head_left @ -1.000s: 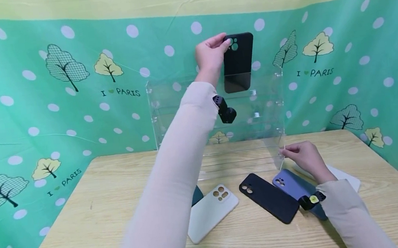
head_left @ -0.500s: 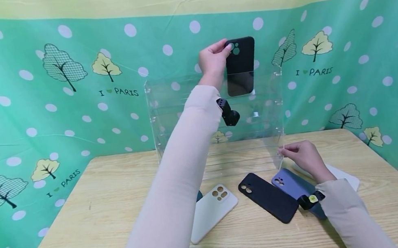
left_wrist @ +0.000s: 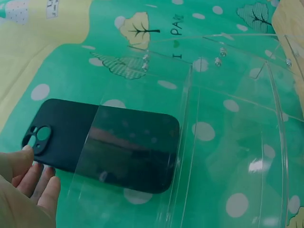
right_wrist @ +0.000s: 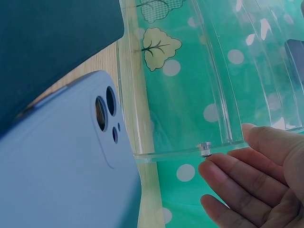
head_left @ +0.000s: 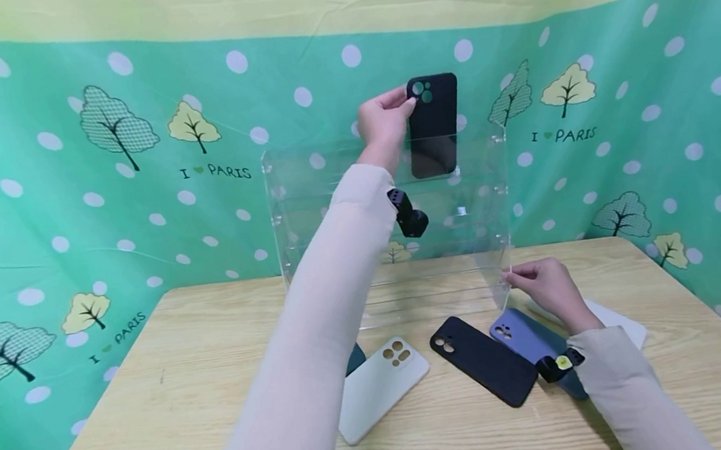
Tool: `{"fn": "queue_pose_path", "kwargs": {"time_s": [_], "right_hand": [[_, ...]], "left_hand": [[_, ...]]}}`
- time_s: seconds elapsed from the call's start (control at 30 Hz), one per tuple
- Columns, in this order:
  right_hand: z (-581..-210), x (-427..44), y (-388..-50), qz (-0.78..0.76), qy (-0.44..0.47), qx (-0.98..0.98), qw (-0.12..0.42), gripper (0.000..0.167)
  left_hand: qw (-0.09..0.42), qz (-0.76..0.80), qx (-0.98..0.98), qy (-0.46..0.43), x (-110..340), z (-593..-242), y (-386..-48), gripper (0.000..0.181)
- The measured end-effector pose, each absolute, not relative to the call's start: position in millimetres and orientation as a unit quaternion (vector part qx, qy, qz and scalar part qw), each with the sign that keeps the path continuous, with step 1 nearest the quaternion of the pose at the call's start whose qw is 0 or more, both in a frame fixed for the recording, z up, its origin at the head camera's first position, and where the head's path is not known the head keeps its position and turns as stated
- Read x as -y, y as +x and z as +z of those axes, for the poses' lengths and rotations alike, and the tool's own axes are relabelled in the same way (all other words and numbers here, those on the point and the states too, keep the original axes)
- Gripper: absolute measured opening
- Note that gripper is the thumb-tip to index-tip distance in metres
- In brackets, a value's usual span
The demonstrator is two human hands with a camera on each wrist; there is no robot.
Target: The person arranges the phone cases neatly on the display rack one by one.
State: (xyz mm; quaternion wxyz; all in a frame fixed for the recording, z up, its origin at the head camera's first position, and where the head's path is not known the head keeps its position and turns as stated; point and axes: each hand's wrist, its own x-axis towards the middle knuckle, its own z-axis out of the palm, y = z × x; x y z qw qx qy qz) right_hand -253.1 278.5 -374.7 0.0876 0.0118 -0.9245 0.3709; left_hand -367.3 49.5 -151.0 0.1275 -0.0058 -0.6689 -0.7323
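behind the surface [head_left: 186, 393], a dotted backdrop; the left hand [head_left: 384, 122] pinches a black case [head_left: 437, 116], now slightly deeper behind the clear rack [head_left: 465, 202] the right hand [head_left: 549, 289] pinches.

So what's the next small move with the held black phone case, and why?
I'd probably lower the black phone case slightly: the left hand pinches its camera end, its lower part shows through the clear rack, the right hand holds the rack's edge, and whether the case touches bottom isn't plain.
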Motion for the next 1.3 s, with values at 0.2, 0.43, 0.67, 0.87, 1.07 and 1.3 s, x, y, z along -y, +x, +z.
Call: {"fn": "queue_pose_path", "kwargs": {"time_s": [0.2, 0.43, 0.67, 0.87, 1.07, 1.3], "right_hand": [[-375, -279, -253, 0.365, 0.013, 0.927, 0.086, 0.035], [-378, -281, -251, 0.359, 0.011, 0.93, 0.08, 0.037], [-378, -285, -248, 0.345, 0.008, 0.935, 0.084, 0.04], [-380, -284, -248, 0.348, 0.013, 0.933, 0.088, 0.041], [-382, -279, -249, 0.349, 0.013, 0.933, 0.09, 0.04], [-378, -275, -251, 0.349, 0.024, 0.931, 0.104, 0.038]], "left_hand": [[0.102, -0.773, 0.626, -0.031, -28, -154, -362, 0.034], [0.067, -0.749, 0.654, -0.08, 6, -174, -331, 0.036], [0.031, -0.692, 0.706, -0.15, 48, -227, -285, 0.041], [0.027, -0.677, 0.723, -0.137, 87, -273, -255, 0.037], [0.008, -0.662, 0.737, -0.134, 123, -320, -235, 0.039], [-0.044, -0.655, 0.75, -0.081, 145, -370, -226, 0.042]]}}
